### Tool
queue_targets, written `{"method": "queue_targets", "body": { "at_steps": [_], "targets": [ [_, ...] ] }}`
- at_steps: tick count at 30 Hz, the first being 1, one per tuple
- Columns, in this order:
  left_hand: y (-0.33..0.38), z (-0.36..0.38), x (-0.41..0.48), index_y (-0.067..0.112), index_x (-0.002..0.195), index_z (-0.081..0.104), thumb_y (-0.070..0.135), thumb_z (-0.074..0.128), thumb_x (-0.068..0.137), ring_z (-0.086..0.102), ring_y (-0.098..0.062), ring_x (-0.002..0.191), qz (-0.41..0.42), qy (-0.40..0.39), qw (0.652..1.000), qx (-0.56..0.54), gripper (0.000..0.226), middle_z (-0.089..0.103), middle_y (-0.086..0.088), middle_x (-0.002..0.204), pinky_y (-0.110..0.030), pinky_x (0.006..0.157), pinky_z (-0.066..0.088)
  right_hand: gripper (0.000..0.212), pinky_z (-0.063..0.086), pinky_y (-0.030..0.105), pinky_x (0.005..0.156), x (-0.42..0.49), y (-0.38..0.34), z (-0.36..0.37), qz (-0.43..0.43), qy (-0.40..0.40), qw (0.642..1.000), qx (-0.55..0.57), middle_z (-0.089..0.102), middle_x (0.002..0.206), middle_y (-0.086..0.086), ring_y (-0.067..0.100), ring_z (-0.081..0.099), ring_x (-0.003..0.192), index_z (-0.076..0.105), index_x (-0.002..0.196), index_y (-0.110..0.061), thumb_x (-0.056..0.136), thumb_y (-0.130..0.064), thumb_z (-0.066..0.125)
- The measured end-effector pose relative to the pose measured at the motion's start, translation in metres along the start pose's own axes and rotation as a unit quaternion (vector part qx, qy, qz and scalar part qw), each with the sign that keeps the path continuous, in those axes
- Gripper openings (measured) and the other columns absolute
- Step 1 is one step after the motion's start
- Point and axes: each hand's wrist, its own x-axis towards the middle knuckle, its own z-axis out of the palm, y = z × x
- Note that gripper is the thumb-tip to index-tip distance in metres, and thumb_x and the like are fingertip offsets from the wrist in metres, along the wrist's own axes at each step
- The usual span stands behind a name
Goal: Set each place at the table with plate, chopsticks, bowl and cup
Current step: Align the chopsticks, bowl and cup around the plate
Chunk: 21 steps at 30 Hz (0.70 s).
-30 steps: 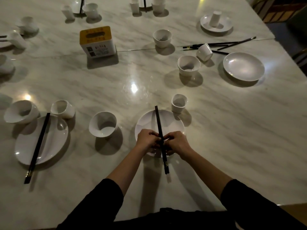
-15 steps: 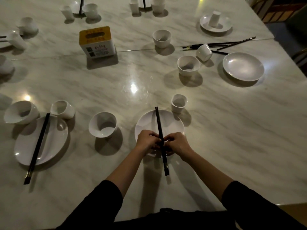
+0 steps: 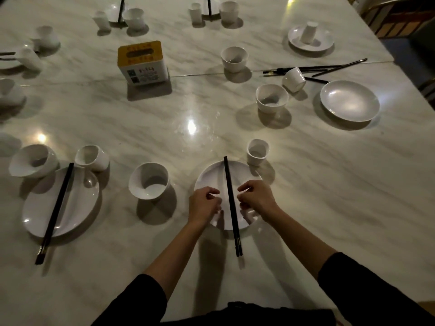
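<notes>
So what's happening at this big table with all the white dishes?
A person is setting places. A pair of black chopsticks lies across the nearest plate, with the left hand and right hand open on either side, not touching them. A cup stands just past the plate and a bowl sits to its left. Farther right, loose chopsticks and a tipped cup aren't arranged yet.

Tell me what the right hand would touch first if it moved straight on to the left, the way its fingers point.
Most likely the black chopsticks lying across the plate: they lie just beyond the right hand fingertips, a small gap apart. Depth is hard to judge, so the fingers might pass above them.
</notes>
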Motion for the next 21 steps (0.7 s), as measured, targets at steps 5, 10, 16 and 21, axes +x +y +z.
{"method": "queue_targets", "body": {
  "at_steps": [5,10,16,21],
  "targets": [
    [0.004,0.015,-0.001,0.010,0.121,0.062,0.015,0.062,0.090,0.069,-0.017,0.074,-0.007,-0.015,0.999,-0.035,0.031,0.073,-0.014,0.097,-0.028,0.073,0.060,0.029,0.060,0.027,0.061,-0.004,0.005,0.018,0.003,0.018,1.000,0.013,0.072,0.085,0.012,0.016,0.072,0.067,0.064,0.111,-0.009,0.083,-0.007,0.070],
    [0.005,0.015,0.001,0.011,0.119,0.065,0.013,0.064,0.087,0.073,-0.020,0.075,-0.008,-0.037,0.999,-0.037,0.032,0.074,-0.014,0.094,-0.037,0.075,0.061,0.028,0.058,0.022,0.060,-0.007,0.006,0.021,-0.009,0.023,1.000,0.004,0.073,0.085,0.012,0.015,0.071,0.067,0.065,0.112,-0.009,0.084,-0.009,0.069],
    [0.007,0.014,0.001,0.011,0.116,0.066,0.008,0.064,0.087,0.073,-0.023,0.075,-0.007,-0.038,0.999,-0.035,0.029,0.073,-0.016,0.091,-0.038,0.074,0.061,0.027,0.059,0.024,0.064,-0.009,0.007,0.022,-0.021,0.028,0.999,-0.002,0.072,0.086,0.013,0.017,0.071,0.069,0.064,0.112,-0.009,0.085,-0.007,0.068],
    [0.006,0.015,0.002,0.011,0.116,0.065,0.007,0.063,0.087,0.072,-0.021,0.074,-0.009,-0.039,0.998,-0.042,0.030,0.073,-0.015,0.091,-0.032,0.070,0.061,0.027,0.058,0.023,0.062,-0.009,0.008,0.023,-0.024,0.031,0.999,0.005,0.073,0.082,0.013,0.016,0.071,0.067,0.065,0.112,-0.008,0.085,-0.005,0.066]
  ]
}}
